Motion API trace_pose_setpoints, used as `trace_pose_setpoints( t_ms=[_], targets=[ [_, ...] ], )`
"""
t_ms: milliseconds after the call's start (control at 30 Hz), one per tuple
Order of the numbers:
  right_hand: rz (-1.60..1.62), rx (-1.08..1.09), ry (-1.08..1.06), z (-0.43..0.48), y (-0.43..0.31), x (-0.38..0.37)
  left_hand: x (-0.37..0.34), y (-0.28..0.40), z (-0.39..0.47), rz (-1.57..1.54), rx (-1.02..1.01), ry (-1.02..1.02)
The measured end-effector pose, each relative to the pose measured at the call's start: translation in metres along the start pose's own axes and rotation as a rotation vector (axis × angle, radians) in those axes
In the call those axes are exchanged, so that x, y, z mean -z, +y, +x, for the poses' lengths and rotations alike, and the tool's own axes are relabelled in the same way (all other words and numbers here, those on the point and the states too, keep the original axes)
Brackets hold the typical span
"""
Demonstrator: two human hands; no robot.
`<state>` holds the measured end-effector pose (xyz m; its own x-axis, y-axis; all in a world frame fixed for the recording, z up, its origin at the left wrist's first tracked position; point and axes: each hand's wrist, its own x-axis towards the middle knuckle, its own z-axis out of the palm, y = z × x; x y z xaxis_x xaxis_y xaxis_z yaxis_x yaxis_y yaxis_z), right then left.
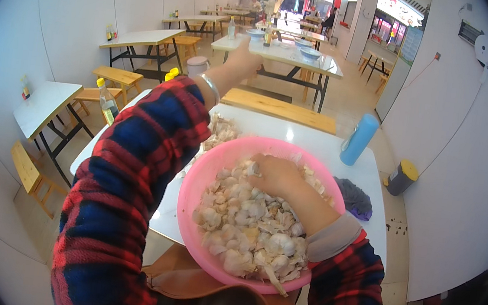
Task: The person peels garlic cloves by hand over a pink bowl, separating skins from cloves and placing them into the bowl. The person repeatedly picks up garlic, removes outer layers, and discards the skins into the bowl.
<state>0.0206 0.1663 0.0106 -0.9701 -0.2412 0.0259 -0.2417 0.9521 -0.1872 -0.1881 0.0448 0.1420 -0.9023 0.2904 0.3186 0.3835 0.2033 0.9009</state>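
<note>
A pink plastic basin (190, 219) full of garlic bulbs and loose papery skins (244, 225) rests partly on the near edge of a white table (163, 215). My right hand (275, 174) is down in the basin at its far side, fingers curled at a garlic bulb (253, 169); whether it grips the bulb is unclear. My left hand (243, 61), with a silver bangle at the wrist, is raised and stretched forward beyond the basin, one finger extended, with nothing seen in it. Behind the basin, left of its rim, lies a pile of garlic skins (223, 131).
A blue bottle (359, 139) stands at the table's far right, near a dark grey cloth (352, 198). A glass bottle with a yellow cap (107, 103) is at the left. Beyond are a wooden bench (277, 108) and a table with bowls (283, 54). People are in the distance.
</note>
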Motion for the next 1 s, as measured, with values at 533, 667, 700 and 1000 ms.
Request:
trace_pose_setpoints(
  t_ms=[533, 667, 700, 1000],
  targets=[
    [0.017, 0.054, 0.051, -0.001, 0.002, -0.006, 0.015, 0.01, 0.082, 0.343, -0.241, 0.194],
    [0.006, 0.041, 0.035, -0.001, 0.001, -0.005, 0.01, 0.009, 0.083, 0.387, -0.163, 0.166],
    [0.003, 0.039, 0.032, -0.001, 0.0, -0.004, 0.009, 0.008, 0.083, 0.359, -0.167, 0.16],
    [-0.024, 0.07, 0.037, -0.006, -0.001, -0.001, 0.013, -0.001, 0.085, 0.401, -0.201, 0.132]
  ],
)
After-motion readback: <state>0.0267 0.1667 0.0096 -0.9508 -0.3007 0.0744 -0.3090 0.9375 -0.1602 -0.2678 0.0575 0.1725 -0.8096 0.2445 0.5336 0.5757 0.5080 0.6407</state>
